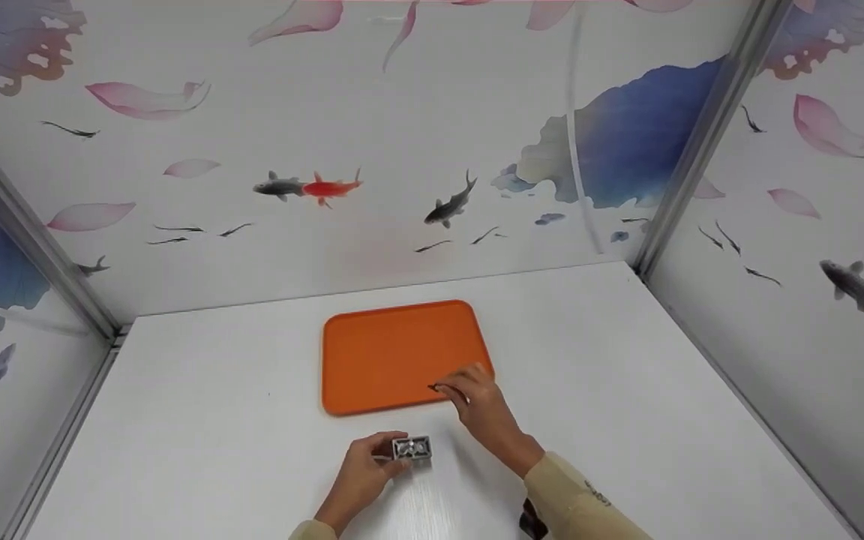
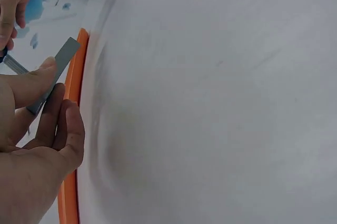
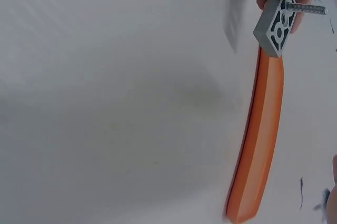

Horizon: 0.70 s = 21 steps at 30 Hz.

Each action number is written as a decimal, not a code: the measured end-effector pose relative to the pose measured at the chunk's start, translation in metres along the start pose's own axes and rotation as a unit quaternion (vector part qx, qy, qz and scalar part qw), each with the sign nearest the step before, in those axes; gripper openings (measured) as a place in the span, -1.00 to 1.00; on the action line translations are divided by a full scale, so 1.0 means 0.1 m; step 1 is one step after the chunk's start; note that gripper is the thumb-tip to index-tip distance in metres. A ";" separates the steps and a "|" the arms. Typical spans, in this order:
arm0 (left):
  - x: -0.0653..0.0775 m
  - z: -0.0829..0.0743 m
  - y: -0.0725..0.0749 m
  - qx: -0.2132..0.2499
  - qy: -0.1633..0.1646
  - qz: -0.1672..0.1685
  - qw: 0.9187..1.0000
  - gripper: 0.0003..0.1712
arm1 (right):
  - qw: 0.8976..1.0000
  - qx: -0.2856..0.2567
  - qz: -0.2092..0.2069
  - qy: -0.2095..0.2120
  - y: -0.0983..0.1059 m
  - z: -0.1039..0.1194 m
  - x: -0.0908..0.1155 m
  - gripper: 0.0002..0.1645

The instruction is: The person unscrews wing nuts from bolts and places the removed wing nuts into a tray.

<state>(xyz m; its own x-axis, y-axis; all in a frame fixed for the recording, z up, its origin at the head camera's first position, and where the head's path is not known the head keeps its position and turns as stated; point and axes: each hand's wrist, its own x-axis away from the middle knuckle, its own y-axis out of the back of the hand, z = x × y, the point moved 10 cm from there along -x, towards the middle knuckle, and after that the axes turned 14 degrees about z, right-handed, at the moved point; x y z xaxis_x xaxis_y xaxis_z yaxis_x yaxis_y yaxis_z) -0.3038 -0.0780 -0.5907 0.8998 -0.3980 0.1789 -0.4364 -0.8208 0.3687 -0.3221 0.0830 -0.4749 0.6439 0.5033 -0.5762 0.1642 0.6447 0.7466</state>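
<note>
My left hand [image 1: 367, 469] grips a small grey aluminium extrusion block [image 1: 412, 448] between thumb and fingers, above the white table. A threaded bolt [image 3: 308, 8] sticks out of the block's patterned end face in the right wrist view. In the left wrist view the block [image 2: 62, 58] shows its flat side under the thumb. My right hand [image 1: 483, 405] is over the near right corner of the orange tray [image 1: 394, 356], its fingertips pinching a small dark piece [image 1: 433, 387] whose kind I cannot tell. At the right wrist view's edge only a bit of that hand [image 3: 333, 203] shows.
The shallow tray lies flat beyond the left hand, near the middle of the white table [image 1: 199, 420]. Printed panels [image 1: 372, 135] with fish and petals enclose the table at the back and sides. A dark object [image 1: 531, 521] shows beside the right sleeve.
</note>
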 end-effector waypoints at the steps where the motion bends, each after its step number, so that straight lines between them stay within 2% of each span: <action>1: 0.00 0.00 0.00 -0.006 0.000 -0.001 1.000 -0.56 | 1.000 -0.001 0.006 0.003 -0.01 -0.01 -0.01 -0.85; 5: -0.03 0.00 0.01 -0.025 -0.003 -0.006 1.000 -0.57 | 1.000 -0.007 0.029 -0.003 -0.07 -0.11 -0.05 -0.85; 13: -0.10 0.08 -0.01 -0.028 0.020 -0.010 0.999 -0.59 | 0.994 -0.004 0.075 -0.079 -0.23 -0.42 -0.03 -0.85; 18: -0.13 0.11 -0.01 -0.039 0.044 -0.009 0.998 -0.61 | 0.982 -0.031 0.113 -0.149 -0.39 -0.65 0.03 -0.85; 21: -0.17 0.08 0.00 -0.054 0.042 -0.008 0.998 -0.62 | 0.972 -0.042 0.128 -0.191 -0.46 -0.78 0.07 -0.84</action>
<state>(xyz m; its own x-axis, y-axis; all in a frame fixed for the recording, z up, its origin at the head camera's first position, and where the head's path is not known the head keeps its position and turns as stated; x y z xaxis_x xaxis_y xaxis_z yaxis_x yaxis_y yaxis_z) -0.3193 -0.0745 -0.6010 0.9050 -0.3460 0.2474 -0.4243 -0.7752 0.4681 -0.3830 0.1017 -0.5395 0.8891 0.4128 -0.1978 -0.0887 0.5793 0.8103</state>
